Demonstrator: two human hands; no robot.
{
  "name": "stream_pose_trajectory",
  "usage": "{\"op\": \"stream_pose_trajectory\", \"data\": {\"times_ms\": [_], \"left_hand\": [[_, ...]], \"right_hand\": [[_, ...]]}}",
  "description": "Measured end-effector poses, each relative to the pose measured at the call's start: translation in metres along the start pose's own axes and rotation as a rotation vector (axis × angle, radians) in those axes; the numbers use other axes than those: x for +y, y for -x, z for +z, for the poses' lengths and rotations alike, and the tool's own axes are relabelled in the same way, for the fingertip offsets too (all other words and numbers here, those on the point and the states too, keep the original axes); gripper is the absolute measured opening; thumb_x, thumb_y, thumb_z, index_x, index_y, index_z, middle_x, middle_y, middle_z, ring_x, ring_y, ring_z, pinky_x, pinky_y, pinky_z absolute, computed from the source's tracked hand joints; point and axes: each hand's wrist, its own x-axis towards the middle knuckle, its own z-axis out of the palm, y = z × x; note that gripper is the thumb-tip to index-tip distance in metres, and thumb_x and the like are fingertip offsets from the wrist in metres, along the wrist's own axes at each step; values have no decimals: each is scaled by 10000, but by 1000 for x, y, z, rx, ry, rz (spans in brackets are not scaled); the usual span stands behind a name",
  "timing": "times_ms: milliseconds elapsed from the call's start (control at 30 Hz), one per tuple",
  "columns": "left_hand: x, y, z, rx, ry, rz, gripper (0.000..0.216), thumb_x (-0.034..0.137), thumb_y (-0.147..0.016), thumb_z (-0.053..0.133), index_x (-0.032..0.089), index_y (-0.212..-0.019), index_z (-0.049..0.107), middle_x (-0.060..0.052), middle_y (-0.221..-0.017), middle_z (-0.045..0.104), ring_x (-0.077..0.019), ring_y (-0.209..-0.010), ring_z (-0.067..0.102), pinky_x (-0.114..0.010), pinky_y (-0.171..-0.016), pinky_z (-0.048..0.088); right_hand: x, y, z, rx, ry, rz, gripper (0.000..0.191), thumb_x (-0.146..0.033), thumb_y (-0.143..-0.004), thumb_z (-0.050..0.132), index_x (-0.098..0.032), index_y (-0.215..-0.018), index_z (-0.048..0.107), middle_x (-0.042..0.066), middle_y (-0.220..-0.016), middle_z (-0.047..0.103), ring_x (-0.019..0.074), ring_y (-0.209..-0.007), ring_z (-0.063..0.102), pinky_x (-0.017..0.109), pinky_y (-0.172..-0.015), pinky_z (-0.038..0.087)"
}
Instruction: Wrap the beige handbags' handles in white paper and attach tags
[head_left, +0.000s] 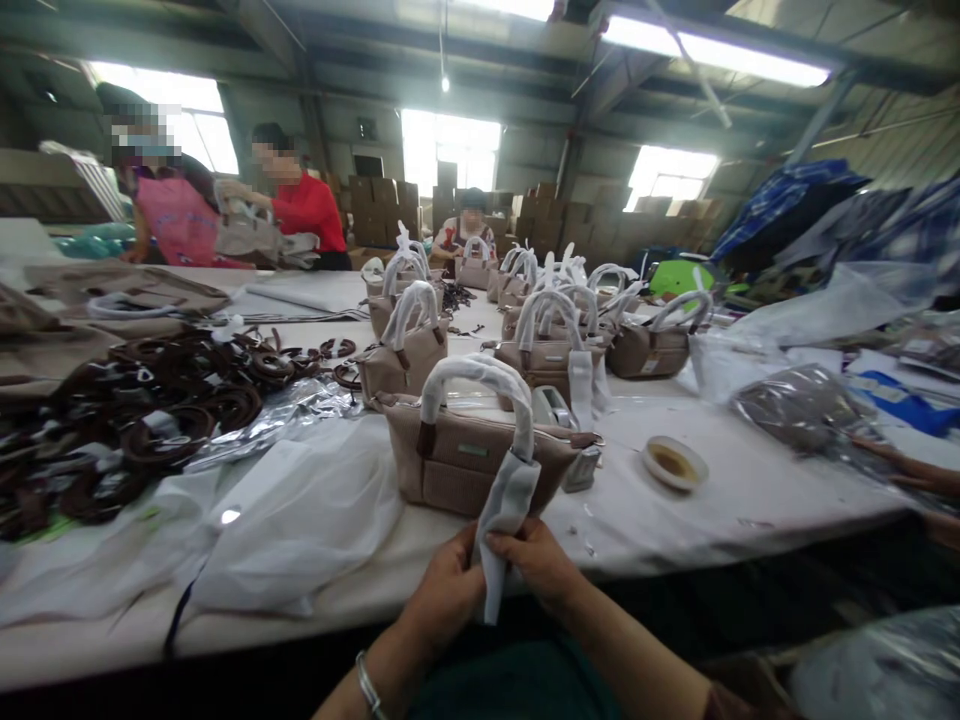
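Pinching a white strip point(508, 496), left fingers point(466, 572) and right fingers point(504, 546) clamped on it, most tips hidden

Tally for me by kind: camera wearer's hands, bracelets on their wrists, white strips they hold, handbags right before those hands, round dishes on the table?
Hands: 2 (left hand, right hand)
Bracelet: 1
White strip: 1
Handbag: 1
Round dish: 1
Total: 6
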Motion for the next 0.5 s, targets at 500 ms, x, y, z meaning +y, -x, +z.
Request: {"op": "stream_pose_trajectory", "data": {"times_ms": [500], "left_hand": [[-18,-9,-16,213,-324,-51,340,423,-773,581,105,-792,699,-5,-636,543,-131,-617,435,-239,-545,323]], "right_hand": [[-18,32,-82,558,485,-173,436,-592,-683,658,-201,-854,747,99,-805,742,286,-714,692,381,-648,559]]}}
